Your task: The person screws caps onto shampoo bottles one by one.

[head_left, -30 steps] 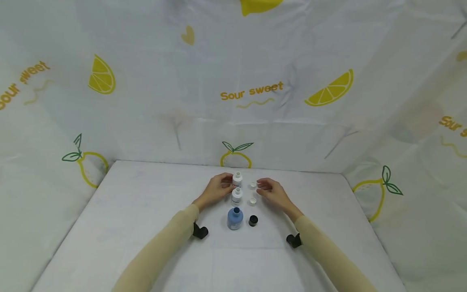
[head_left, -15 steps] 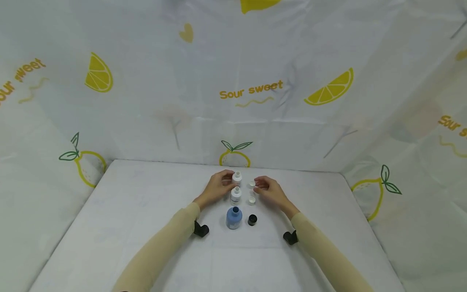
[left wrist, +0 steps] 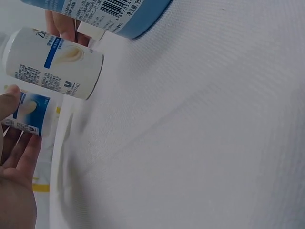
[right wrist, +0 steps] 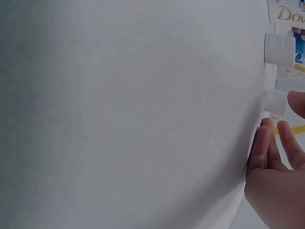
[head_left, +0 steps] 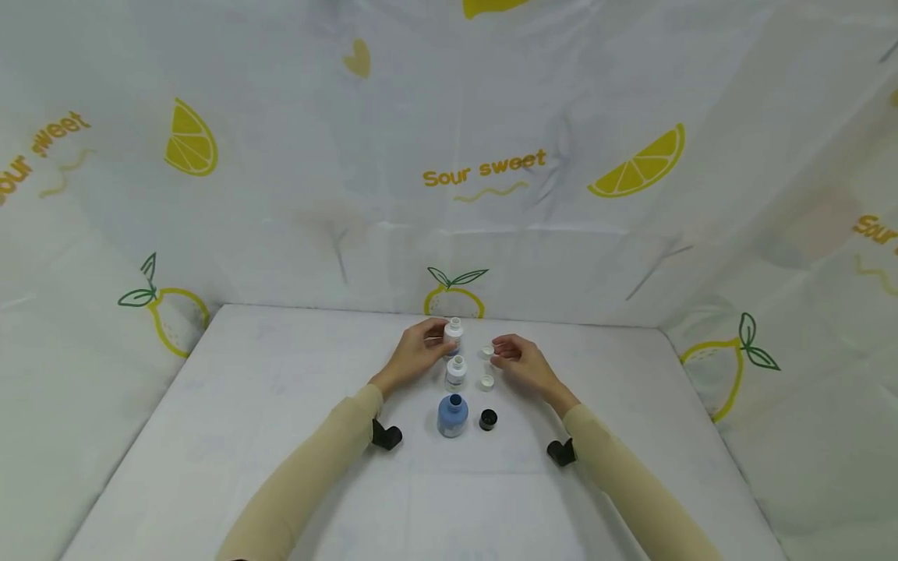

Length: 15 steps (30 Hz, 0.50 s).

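Note:
Three uncapped bottles stand in a column in the head view: a blue bottle [head_left: 452,416] nearest, a white bottle [head_left: 456,373] in the middle and another white bottle [head_left: 453,338] farthest. My left hand [head_left: 415,353] grips the farthest one between thumb and fingers; its blue-and-white label [left wrist: 32,112] shows in the left wrist view. My right hand [head_left: 526,365] is at the far white cap [head_left: 487,353], thumb and fingers around it and fingers by the tabletop. In the right wrist view, that cap [right wrist: 276,101] sits on the table; whether the thumb touches it, I cannot tell.
A second white cap [head_left: 486,382] lies beside the middle bottle, and a black cap [head_left: 488,420] beside the blue one. A white cloth covers the table [head_left: 323,499]. Behind it hangs a lemon-print curtain [head_left: 295,195].
My left hand has taken a fuller grip on the farthest white bottle, which has shifted slightly up in view. My right hand has moved left to the far white cap.

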Motion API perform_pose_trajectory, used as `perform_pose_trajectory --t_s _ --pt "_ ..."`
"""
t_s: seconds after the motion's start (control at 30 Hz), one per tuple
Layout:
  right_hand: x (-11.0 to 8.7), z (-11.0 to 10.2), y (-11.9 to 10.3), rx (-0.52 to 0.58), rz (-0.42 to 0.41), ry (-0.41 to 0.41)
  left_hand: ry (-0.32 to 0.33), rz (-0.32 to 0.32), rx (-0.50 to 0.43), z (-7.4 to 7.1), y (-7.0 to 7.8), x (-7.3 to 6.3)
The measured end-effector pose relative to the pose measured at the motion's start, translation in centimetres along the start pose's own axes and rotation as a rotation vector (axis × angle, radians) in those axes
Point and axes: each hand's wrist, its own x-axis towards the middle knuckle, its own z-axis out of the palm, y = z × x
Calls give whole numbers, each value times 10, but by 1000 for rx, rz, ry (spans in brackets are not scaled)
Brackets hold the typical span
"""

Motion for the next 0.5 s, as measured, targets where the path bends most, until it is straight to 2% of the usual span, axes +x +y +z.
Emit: perform_pose_trajectory --t_s 0.5 --pt "3 1 -3 -39 -15 4 2 14 -4 -7 14 0"
